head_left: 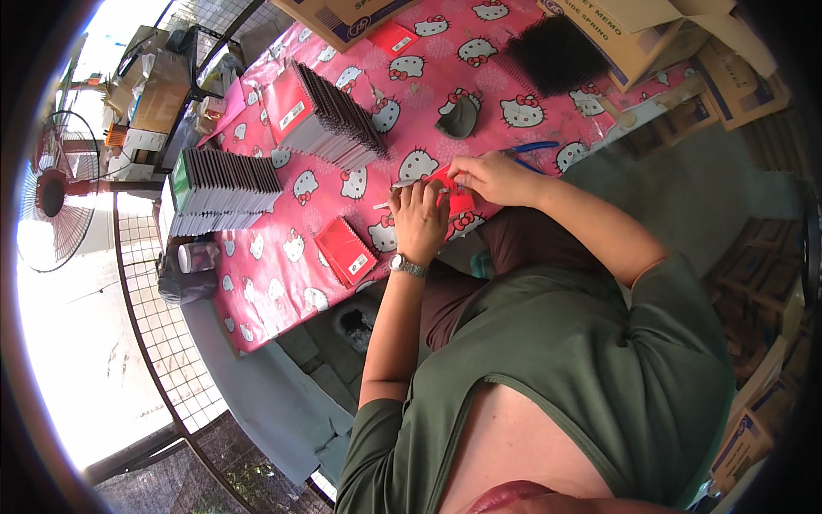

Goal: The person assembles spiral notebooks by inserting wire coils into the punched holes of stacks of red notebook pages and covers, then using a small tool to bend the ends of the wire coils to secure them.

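A small red-covered notebook [462, 200] lies at the near edge of the table, partly hidden by both hands. My left hand [419, 224], with a watch at the wrist, grips its left part, the fingers bent over it. My right hand [498, 177] is closed in a pinch at its upper right edge; the exact fingertip contact is too small to tell. Pliers with blue handles [533, 149] rest just beyond my right hand. Another red spiral notebook [345, 250] lies flat to the left of my left hand. Beyond the hands is a dark grey curved piece [458, 117].
Spiral notebooks stand in a tall red-covered stack [330, 120] and a green-covered stack [224, 193] at the left. A heap of black spiral coils [556, 56] sits at the far right, near an open carton [629, 38]. A fan [53, 195] stands beyond the pink-covered table [265, 295].
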Demonstrator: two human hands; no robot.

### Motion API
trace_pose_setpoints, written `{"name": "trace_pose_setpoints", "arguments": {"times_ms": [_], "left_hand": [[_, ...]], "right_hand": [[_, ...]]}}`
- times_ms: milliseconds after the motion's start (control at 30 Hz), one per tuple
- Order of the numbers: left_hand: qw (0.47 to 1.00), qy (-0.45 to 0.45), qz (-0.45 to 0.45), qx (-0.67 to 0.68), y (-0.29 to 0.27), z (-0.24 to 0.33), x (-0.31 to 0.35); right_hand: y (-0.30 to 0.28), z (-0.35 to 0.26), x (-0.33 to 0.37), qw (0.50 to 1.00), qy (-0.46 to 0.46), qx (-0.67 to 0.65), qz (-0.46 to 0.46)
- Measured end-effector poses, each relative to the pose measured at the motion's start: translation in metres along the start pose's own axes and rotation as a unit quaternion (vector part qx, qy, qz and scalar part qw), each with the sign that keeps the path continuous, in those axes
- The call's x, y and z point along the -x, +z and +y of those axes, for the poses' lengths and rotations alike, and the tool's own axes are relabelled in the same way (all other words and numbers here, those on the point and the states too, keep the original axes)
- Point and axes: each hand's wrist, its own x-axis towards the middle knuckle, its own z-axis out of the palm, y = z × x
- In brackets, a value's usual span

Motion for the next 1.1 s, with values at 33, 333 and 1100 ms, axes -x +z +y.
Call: {"name": "trace_pose_setpoints", "arguments": {"times_ms": [33,333,1100], "left_hand": [[1.000,-0.001,-0.002,-0.003,-0.001,0.000,0.000],[1.000,-0.014,-0.013,-0.007,0.006,-0.005,0.005],[0.994,-0.087,0.024,0.054,0.003,-0.017,0.016]], "right_hand": [[-0.002,-0.005,-0.001,0.998,0.049,0.014,-0.031],[-0.011,0.058,-0.060,0.921,-0.035,0.312,0.230],[-0.028,0.030,-0.055,0.982,-0.035,-0.035,-0.182]]}}
